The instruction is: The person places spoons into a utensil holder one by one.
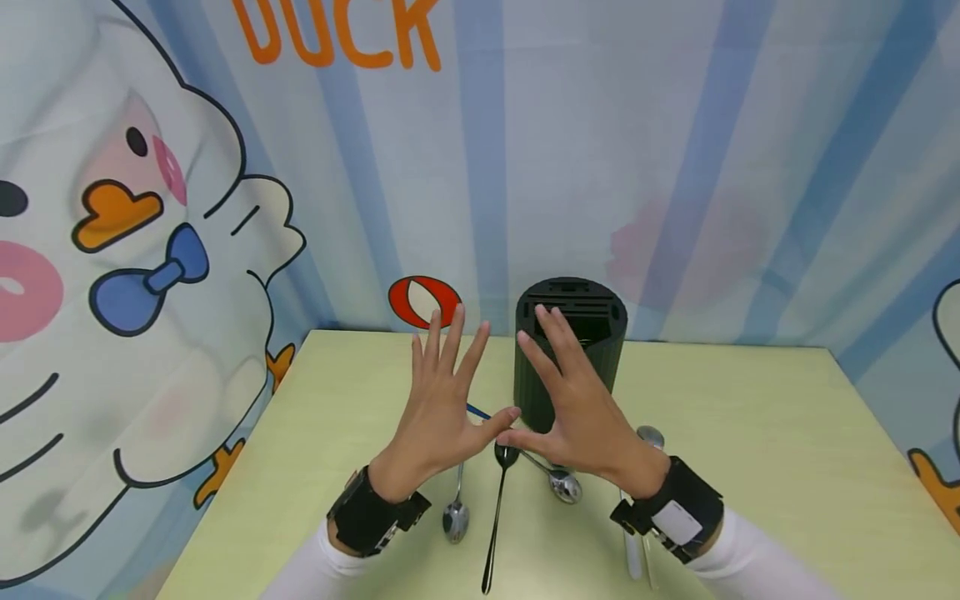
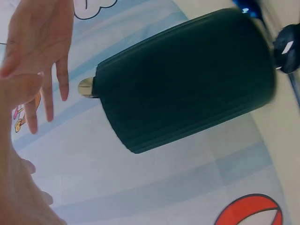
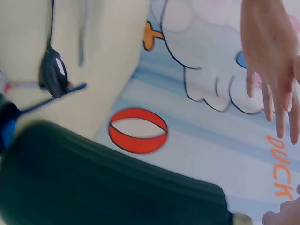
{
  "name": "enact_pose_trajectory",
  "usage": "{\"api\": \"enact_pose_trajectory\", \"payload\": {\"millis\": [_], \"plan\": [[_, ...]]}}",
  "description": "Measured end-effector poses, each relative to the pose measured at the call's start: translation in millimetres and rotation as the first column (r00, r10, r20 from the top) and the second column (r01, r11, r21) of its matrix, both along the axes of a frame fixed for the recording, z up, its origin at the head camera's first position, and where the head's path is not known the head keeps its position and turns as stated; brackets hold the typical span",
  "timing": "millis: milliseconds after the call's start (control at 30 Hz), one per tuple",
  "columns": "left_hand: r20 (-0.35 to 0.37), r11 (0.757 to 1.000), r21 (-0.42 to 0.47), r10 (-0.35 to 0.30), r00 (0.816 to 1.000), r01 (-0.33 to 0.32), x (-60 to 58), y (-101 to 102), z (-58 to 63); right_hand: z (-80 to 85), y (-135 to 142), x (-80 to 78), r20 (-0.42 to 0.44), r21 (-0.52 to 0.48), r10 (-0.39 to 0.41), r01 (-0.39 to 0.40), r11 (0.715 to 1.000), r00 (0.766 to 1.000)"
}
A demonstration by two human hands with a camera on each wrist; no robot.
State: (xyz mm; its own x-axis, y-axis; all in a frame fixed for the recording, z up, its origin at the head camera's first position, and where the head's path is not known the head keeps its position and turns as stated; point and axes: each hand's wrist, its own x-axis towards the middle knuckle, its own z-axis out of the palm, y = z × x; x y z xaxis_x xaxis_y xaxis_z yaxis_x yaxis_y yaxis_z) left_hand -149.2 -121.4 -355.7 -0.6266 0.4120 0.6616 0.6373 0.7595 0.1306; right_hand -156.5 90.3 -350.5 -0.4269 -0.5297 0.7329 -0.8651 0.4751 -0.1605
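Note:
My left hand [image 1: 442, 408] and right hand [image 1: 588, 408] are held over the table, fingers spread and straight, nothing in either. Their thumb tips come close together; whether they touch, I cannot tell. Behind the right hand stands a dark green ribbed holder [image 1: 617, 350] with a slotted top, partly covered by its fingers. Below the hands lie a silver spoon [image 1: 455, 521], a dark spoon [image 1: 494, 533] and another silver spoon [image 1: 564, 486]. A blue handle [image 1: 477, 412] shows between the hands. In the left wrist view the holder [image 2: 187, 79] appears on its own.
Beneath my right wrist lie a spoon [image 1: 651, 436] and a white handle [image 1: 632, 557], partly hidden. The pale yellow table [image 1: 750, 433] ends at a striped cloth backdrop [image 1: 555, 150] with duck drawings. Black cameras are strapped to both wrists.

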Motion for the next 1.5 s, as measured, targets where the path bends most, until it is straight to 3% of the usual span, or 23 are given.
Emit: {"api": "enact_pose_trajectory", "payload": {"millis": [200, 433, 733, 967, 1100, 1333, 1500], "plan": [[0.1, 0.996, -0.076, 0.061, 0.993, -0.054, 8.8, -10, -25.7, -26.3, -9, -0.7, 0.148, 0.133, -0.014, -0.006, 0.991, 0.989], [0.23, 0.968, -0.225, 0.164, 0.959, -0.112, 15.5, -17, -56.6, -50.8, -13, -3.2, 0.275, 0.279, -0.079, -0.001, 0.96, 0.958], [0.358, 0.952, -0.298, 0.185, 0.915, -0.076, 20.9, -18, -88.8, -76.0, -16, -3.7, 0.379, 0.356, -0.118, -0.027, 0.934, 0.918], [0.439, 0.943, -0.332, 0.179, 0.88, -0.026, 25.7, -21, -103.0, -91.0, -14, -6.0, 0.48, 0.41, -0.125, -0.097, 0.907, 0.868], [0.494, 0.94, -0.341, 0.154, 0.856, 0.028, 31.4, -19, -110.3, -99.6, -14, -8.5, 0.488, 0.451, -0.132, -0.119, 0.885, 0.863], [0.494, 0.926, -0.362, 0.094, 0.864, 0.106, 41.4, -11, -117.3, -108.2, -16, -12.3, 0.499, 0.469, -0.16, -0.11, 0.876, 0.852], [0.561, 0.928, -0.341, 0.07, 0.825, 0.153, 44.9, -5, -116.2, -112.6, -19, -15.4, 0.478, 0.496, -0.198, -0.077, 0.865, 0.856]]}}
